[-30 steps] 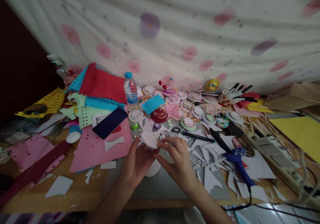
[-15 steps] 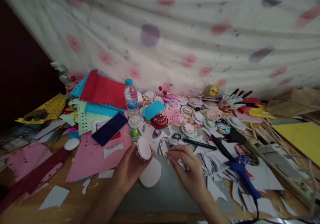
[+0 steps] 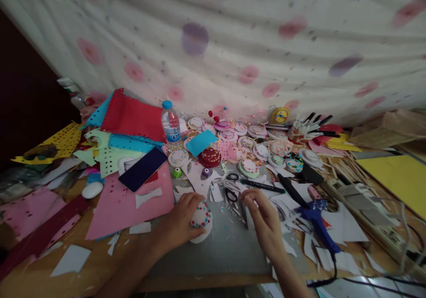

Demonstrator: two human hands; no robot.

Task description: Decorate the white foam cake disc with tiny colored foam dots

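The left hand [image 3: 186,217] grasps a beaded piece [image 3: 201,214], white and round with red and blue beads about its rim, fingers curved over its left side and thumb along its near edge; the piece lies over a white disc [image 3: 202,236] on the grey mat [image 3: 206,262], near the middle of the table. To the right, well apart, the right hand [image 3: 264,222] is raised with bent fingers; from here I cannot tell whether it grips anything thin. Beyond it lies a black pen [image 3: 262,185]; farther right, among white scraps [image 3: 354,231], a blue glue gun [image 3: 317,222]. To the left, a phone [image 3: 143,169] rests partly on a pink sheet [image 3: 126,213]. At the far side, a water bottle [image 3: 171,122] stands left of a blue card [image 3: 201,143], and a dark red beaded hat [image 3: 209,156] sits just nearer than the card.
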